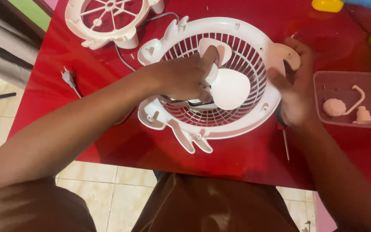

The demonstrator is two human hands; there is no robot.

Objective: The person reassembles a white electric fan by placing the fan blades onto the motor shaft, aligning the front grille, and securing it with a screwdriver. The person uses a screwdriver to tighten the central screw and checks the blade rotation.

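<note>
A white round fan housing with a slatted grille (237, 118) lies flat on the red table (86, 77). Inside it sits a white fan blade (230, 88). My left hand (181, 77) reaches into the housing and is closed around the blade's hub, fingers wrapped on it. At the housing's right rim, my right hand (295, 90) presses against the edge near a mounting tab and also holds a thin screwdriver, whose metal shaft (285, 146) points down toward the table's front edge.
A second white grille (108, 21) lies at the back left, with a grey cable and plug (68, 78) beside it. A clear plastic tray (323, 81) on the right holds small pale parts. Yellow and green plastic objects sit at the back right. Tiled floor shows below the table.
</note>
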